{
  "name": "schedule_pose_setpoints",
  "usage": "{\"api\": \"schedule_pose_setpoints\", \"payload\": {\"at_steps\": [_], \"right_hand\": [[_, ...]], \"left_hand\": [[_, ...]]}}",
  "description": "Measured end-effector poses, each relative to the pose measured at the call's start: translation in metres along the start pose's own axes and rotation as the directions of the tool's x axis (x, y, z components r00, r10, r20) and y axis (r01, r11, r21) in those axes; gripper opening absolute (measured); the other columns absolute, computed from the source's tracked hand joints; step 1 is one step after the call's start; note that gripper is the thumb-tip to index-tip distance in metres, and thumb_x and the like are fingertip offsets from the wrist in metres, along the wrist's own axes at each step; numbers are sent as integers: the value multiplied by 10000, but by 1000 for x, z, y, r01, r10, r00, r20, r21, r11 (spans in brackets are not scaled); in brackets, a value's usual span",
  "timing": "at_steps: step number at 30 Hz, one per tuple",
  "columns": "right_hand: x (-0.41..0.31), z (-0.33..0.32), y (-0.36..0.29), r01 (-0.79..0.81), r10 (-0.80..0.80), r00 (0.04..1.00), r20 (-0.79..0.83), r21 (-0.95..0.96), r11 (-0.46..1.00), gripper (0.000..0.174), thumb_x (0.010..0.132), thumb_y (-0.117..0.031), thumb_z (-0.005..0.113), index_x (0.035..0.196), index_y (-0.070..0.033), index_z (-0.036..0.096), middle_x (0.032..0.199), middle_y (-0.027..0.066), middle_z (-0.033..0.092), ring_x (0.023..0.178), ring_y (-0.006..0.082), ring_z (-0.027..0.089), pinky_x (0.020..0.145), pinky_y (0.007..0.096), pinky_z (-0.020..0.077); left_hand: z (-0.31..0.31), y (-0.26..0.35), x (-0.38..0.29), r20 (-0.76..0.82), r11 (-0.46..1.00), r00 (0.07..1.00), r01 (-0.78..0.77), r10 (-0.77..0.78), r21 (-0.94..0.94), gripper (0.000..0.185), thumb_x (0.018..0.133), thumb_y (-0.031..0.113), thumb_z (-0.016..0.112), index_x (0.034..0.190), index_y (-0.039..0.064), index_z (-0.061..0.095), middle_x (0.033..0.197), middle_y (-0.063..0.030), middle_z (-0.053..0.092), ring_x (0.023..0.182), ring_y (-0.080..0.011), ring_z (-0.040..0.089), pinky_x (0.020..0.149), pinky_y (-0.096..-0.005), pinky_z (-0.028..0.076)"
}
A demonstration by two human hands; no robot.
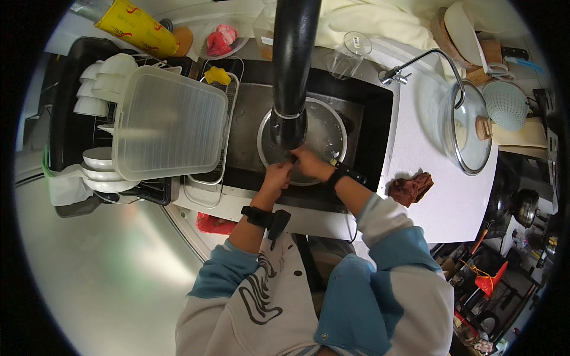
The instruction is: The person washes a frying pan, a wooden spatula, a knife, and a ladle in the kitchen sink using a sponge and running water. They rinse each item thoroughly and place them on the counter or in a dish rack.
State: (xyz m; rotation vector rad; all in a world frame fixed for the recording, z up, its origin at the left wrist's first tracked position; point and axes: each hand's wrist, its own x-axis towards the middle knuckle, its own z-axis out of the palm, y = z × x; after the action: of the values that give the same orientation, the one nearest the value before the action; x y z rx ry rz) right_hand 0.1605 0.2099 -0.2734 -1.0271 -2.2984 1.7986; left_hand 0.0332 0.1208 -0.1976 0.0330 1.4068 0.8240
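My left hand point(278, 175) and my right hand point(311, 164) meet over a round metal basin point(343, 133) in the sink point(376, 133). Fingers of both hands are curled around a small dark item point(291, 157), mostly hidden by them; what it is cannot be made out. Just above my fingertips is the end of a thick black faucet spout point(291, 62), which covers part of the basin. Water and small pale bits show inside the basin. Each wrist wears a black strap with a device.
Left of the sink, a translucent plastic lid point(171, 124) leans against white bowls point(104, 167) by a wire basket point(207, 175). A glass point(349, 55) stands on the back rim. Rightward are a brown cloth point(410, 189), a small curved tap point(441, 51) and a glass pot lid point(467, 147).
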Motion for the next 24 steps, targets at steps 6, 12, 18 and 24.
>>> {"api": "schedule_pose_setpoints", "payload": {"at_steps": [6, 12, 18, 24], "right_hand": [[21, -22, 9, -223, 226, 971, 74, -46, 974, 550, 737, 8, 550, 1275, -35, 444, 1253, 272, 435, 1149, 404, 442, 958, 404, 387], [-10, -6, -21, -77, 82, 996, 27, -173, 982, 567, 730, 39, 522, 1284, -19, 418, 1327, 308, 334, 1201, 451, 372, 985, 413, 369], [37, -19, 35, -93, 59, 991, -117, -315, 945, 597, 719, 21, 590, 1284, -12, 400, 1398, 290, 217, 1231, 475, 308, 1009, 420, 348], [-9, 23, -36, -16, 19, 997, -75, 44, 999, 538, 735, 22, 557, 1256, -5, 425, 1377, 296, 241, 1254, 441, 299, 1010, 415, 342]], "left_hand": [[-2, 4, 8, 3, 999, 999, -43, 43, 3, 82, 843, 107, 567, 835, 39, 522, 623, 9, 451, 454, -62, 371, 379, -210, 249], [2, 16, -14, -22, 993, 999, -49, 47, -109, 86, 838, 99, 571, 864, 22, 542, 631, 20, 461, 441, -44, 355, 373, -201, 247], [3, 18, -56, -13, 985, 995, -95, 94, -141, 76, 839, 96, 555, 869, 28, 537, 619, 22, 431, 431, -43, 332, 365, -204, 231], [1, 17, -32, -103, 980, 990, -110, 94, -163, 116, 848, 106, 553, 918, 15, 539, 663, 12, 462, 444, -37, 344, 364, -201, 238]]}}
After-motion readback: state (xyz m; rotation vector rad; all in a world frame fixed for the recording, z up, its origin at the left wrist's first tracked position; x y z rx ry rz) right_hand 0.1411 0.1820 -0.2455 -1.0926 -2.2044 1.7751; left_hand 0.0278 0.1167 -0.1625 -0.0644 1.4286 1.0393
